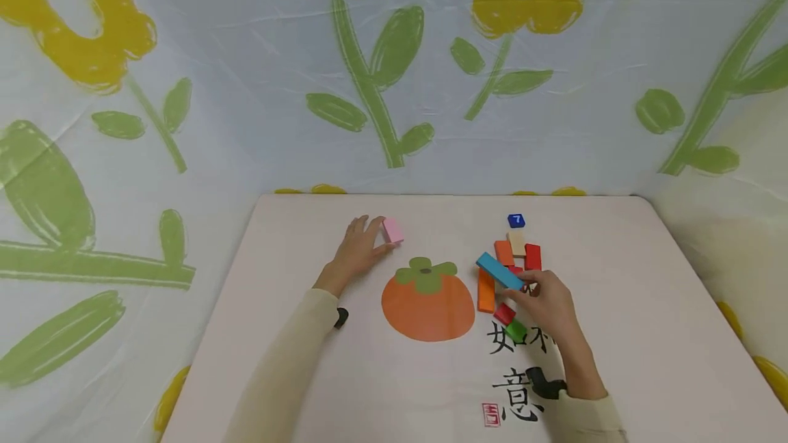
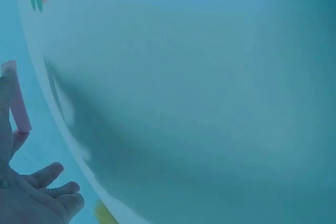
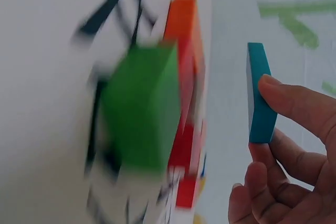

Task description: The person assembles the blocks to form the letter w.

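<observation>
Hands (image 1: 356, 253) (image 1: 550, 301) pinch pink block (image 1: 392, 231) (left) and blue block (image 1: 497, 269) (right).

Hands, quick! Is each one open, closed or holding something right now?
Left hand: holding the pink block between thumb and finger.
Right hand: holding the long light-blue block.

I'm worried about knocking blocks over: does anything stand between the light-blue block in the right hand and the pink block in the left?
Nothing visible does. From the light-blue block in the right hand to the pink block in the left hand, the head view shows only tabletop.
</observation>
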Motion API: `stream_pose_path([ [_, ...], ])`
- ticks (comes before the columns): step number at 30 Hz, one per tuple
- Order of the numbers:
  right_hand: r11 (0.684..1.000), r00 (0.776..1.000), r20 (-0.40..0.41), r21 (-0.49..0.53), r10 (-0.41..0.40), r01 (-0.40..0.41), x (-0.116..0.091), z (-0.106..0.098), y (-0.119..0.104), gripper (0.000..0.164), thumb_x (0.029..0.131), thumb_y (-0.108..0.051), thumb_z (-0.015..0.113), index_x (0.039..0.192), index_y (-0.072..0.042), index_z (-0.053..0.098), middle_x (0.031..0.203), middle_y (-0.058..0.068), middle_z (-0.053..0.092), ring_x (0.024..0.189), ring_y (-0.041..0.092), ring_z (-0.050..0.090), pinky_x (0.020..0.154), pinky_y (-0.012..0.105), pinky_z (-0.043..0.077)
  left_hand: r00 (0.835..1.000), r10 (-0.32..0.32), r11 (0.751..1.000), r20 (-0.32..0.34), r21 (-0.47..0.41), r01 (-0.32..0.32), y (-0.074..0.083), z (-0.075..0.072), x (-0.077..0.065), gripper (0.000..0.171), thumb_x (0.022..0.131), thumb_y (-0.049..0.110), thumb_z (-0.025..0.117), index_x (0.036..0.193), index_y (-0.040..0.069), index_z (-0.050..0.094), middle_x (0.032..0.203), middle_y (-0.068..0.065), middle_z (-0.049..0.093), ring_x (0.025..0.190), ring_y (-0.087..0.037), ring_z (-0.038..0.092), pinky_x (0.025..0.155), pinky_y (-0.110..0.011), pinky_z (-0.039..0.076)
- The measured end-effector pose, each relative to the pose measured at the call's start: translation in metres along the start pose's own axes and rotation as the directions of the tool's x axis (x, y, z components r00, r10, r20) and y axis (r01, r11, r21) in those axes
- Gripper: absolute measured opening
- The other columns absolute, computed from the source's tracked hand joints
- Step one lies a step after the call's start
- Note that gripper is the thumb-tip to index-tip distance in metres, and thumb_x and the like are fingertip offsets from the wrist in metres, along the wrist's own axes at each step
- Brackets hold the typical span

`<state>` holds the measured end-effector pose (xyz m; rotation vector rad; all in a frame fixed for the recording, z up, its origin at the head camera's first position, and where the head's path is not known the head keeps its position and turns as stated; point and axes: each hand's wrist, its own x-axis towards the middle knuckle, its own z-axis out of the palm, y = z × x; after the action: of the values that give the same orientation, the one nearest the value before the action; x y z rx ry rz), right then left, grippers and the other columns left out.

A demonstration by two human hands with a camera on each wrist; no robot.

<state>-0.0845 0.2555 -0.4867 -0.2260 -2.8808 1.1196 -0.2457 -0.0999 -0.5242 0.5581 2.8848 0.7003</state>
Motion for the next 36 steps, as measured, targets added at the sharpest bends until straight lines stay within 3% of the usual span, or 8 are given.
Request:
stream_pose_path([
  [6, 0.992, 0.995, 0.024, 0.086, -0.095, 0.093, 0.017, 0.034, -0.035, 0.036, 0.086, -0.018, 0.080, 0.115, 0.001, 0.071, 0.096, 0.016, 0.060, 0.069, 0.023, 0.049, 0.049, 0.027, 0.040, 0.996, -0.084, 0.996, -0.044, -0.016, 0.083, -0.037, -0.017, -0.025, 0.075, 0.096, 0.051, 0.063, 0.153, 0.013, 0.034, 0.154, -0.026, 0.028, 0.145, -0.046, 0.020, 0.117, -0.056, 0.020],
  [12, 0.980, 0.988, 0.051, 0.148, -0.144, 0.136, 0.029, 0.071, -0.075, 0.036, 0.086, -0.020, 0.081, 0.113, 0.000, 0.071, 0.102, 0.018, 0.061, 0.080, 0.026, 0.050, 0.057, 0.029, 0.043, 0.985, -0.144, 0.989, -0.093, -0.060, 0.138, -0.067, -0.036, -0.052, 0.074, 0.097, 0.049, 0.063, 0.153, 0.010, 0.034, 0.155, -0.029, 0.026, 0.145, -0.049, 0.017, 0.114, -0.060, 0.020],
  [16, 0.974, 0.984, 0.076, 0.174, -0.160, 0.145, 0.037, 0.097, -0.096, 0.034, 0.086, -0.020, 0.081, 0.113, -0.001, 0.071, 0.102, 0.015, 0.060, 0.084, 0.026, 0.051, 0.064, 0.031, 0.044, 0.977, -0.182, 0.982, -0.114, -0.079, 0.173, -0.081, -0.043, -0.061, 0.073, 0.097, 0.050, 0.062, 0.153, 0.012, 0.034, 0.156, -0.029, 0.026, 0.145, -0.049, 0.015, 0.113, -0.062, 0.022],
  [25, 0.963, 0.974, 0.143, 0.231, -0.174, 0.138, 0.046, 0.142, -0.143, 0.032, 0.085, -0.018, 0.082, 0.111, -0.001, 0.071, 0.103, 0.015, 0.060, 0.089, 0.025, 0.056, 0.074, 0.036, 0.049, 0.968, -0.220, 0.974, -0.126, -0.084, 0.210, -0.102, -0.047, -0.069, 0.074, 0.097, 0.049, 0.062, 0.153, 0.010, 0.032, 0.156, -0.030, 0.024, 0.146, -0.047, 0.015, 0.112, -0.064, 0.022],
  [31, 0.958, 0.967, 0.166, 0.243, -0.195, 0.151, 0.046, 0.158, -0.156, 0.031, 0.085, -0.018, 0.082, 0.109, -0.002, 0.072, 0.100, 0.010, 0.060, 0.088, 0.020, 0.054, 0.074, 0.035, 0.049, 0.970, -0.214, 0.975, -0.120, -0.091, 0.204, -0.104, -0.048, -0.067, 0.071, 0.098, 0.045, 0.062, 0.152, 0.010, 0.033, 0.155, -0.030, 0.026, 0.146, -0.046, 0.016, 0.112, -0.063, 0.023],
  [36, 0.957, 0.961, 0.175, 0.236, -0.214, 0.170, 0.044, 0.165, -0.161, 0.030, 0.084, -0.018, 0.083, 0.108, -0.002, 0.072, 0.098, 0.008, 0.060, 0.089, 0.021, 0.055, 0.075, 0.035, 0.049, 0.972, -0.213, 0.976, -0.102, -0.068, 0.206, -0.107, -0.048, -0.065, 0.072, 0.098, 0.044, 0.062, 0.153, 0.008, 0.033, 0.154, -0.032, 0.027, 0.144, -0.050, 0.017, 0.115, -0.064, 0.012],
])
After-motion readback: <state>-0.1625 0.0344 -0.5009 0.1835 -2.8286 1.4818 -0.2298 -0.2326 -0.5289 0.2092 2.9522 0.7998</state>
